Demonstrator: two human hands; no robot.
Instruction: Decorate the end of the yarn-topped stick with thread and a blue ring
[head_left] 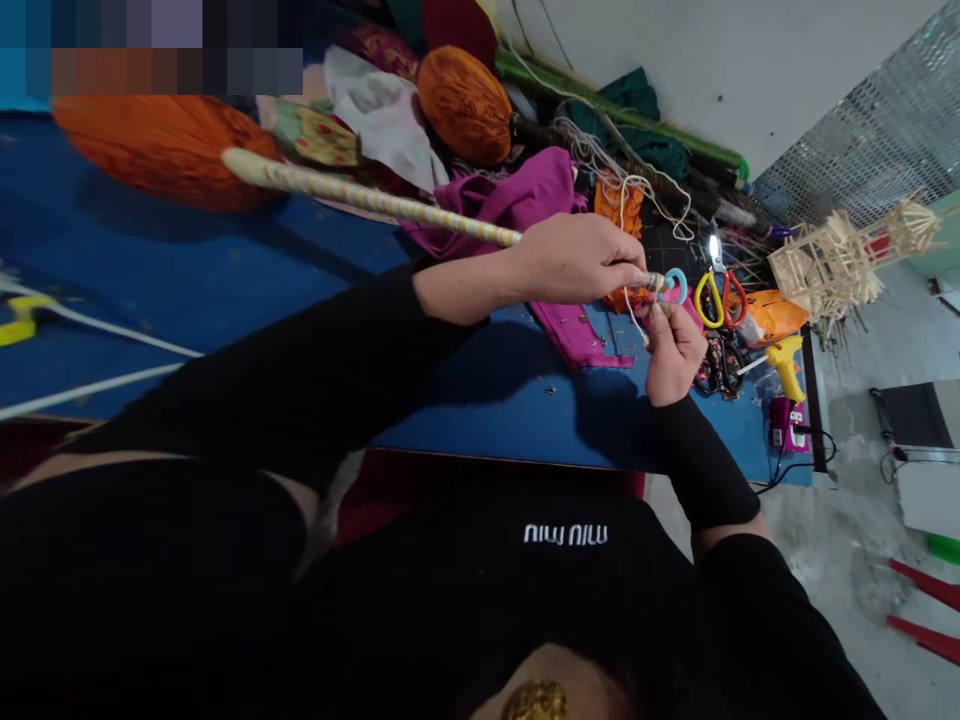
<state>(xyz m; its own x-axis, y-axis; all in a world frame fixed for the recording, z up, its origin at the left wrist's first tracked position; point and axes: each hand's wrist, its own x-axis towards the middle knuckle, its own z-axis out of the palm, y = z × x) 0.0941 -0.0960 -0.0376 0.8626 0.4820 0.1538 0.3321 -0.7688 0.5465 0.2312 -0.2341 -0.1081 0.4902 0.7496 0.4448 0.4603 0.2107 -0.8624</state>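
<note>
My left hand [574, 258] is wrapped round a long stick [390, 207] bound in a yellow and white spiral, near its right end. A light blue ring [677, 286] sits at that end. My right hand [675, 350] is closed in a pinch just below the ring, on a thin white cord [634, 318] that hangs from the stick end. The fingertips partly hide the cord. Beneath the hands lies magenta cloth [517, 195]. Scissors with yellow and red handles [720, 290] lie just right of my right hand.
On the blue table [300, 300] are two orange cloth-covered ovals [169, 150], a yellow glue gun [786, 365], a purple power strip [789, 425] and black patterned scissors [721, 362]. A wooden-stick model [825, 260] stands beyond the right edge. White cord [112, 325] crosses at left.
</note>
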